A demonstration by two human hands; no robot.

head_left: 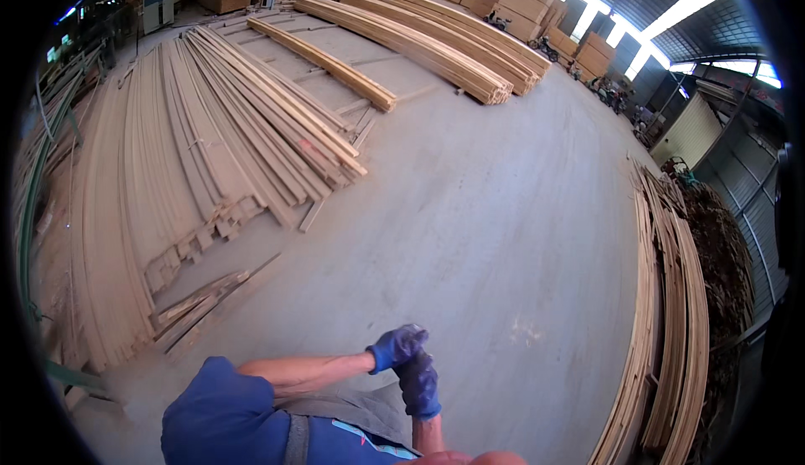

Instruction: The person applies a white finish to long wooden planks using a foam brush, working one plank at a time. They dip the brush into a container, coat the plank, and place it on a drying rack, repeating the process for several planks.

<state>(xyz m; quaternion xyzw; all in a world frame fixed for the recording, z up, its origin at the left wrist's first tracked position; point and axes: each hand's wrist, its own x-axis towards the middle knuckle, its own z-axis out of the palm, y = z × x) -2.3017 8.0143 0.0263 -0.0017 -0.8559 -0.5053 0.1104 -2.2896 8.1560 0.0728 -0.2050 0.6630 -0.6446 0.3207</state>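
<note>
Both hands wear dark blue-purple gloves and meet in front of my waist, at the lower middle of the head view. My left hand [397, 348] comes in from the left with a bare forearm and lies against the top of the other glove, its fingers curled. Below it, my right hand [418, 385] points upward, fingers bent and pressed together against the left. Each looks closed. Where the gloves overlap, the fingers hide one another, and I cannot make out anything between them. No timber is within touch of either hand.
A wide spread of long wooden strips [180, 129] covers the floor at left, with loose offcuts [201, 306] nearer me. Bundled timber [419, 41] lies farther back, beside a single narrow bundle [327, 62]. More long strips [671, 322] run along the right. Grey concrete floor [470, 213] stretches between.
</note>
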